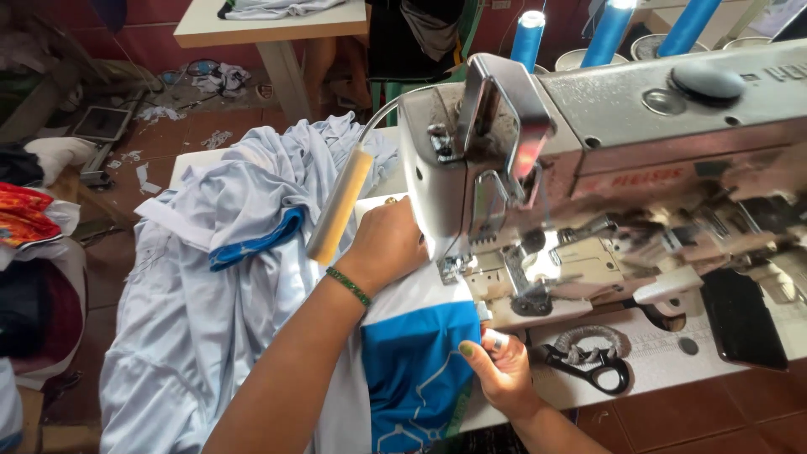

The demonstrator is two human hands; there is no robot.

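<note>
Red tiled floor [227, 118], cream table [269, 29] behind

Green beaded bracelet [348, 286], painted nails, bare forearms

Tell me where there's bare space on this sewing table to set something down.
One free patch: the pale table strip between the scissors and the black pad. Elsewhere it is crowded: the sewing machine fills the top, the left hand and right hand hold blue-and-white fabric at the needle, and pale garments cover the left.
</note>
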